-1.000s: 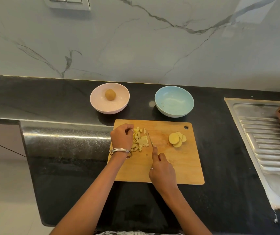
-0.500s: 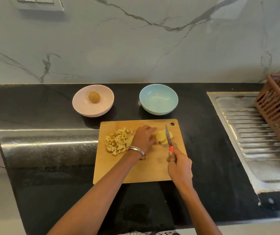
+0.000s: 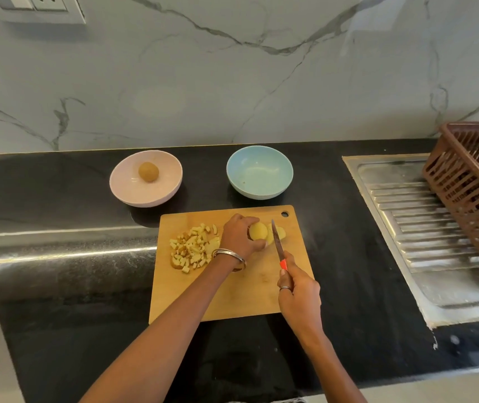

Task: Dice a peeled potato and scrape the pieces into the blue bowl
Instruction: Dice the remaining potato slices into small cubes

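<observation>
On the wooden cutting board (image 3: pixel 232 298), my left hand (image 3: pixel 239 237) pinches a round potato slice (image 3: pixel 258 230) between fingers and thumb. More slices (image 3: pixel 281 232) lie just right of it. My right hand (image 3: pixel 299 298) grips a knife (image 3: pixel 277 242) by its red handle, with the blade pointing away between the slices. A pile of diced potato (image 3: pixel 193 248) sits on the left part of the board. The blue bowl (image 3: pixel 260 172) stands behind the board with nothing in it.
A pink bowl (image 3: pixel 146 178) with a whole unpeeled potato (image 3: pixel 148 171) stands at the back left. A steel drainboard (image 3: pixel 424 228) and a brown plastic basket (image 3: pixel 473 187) are on the right. The black counter's front edge runs close below the board.
My left hand left the diced pile and moved right to the slices, taking hold of one. My right hand shifted right with the knife, whose blade now lies between the slices.
</observation>
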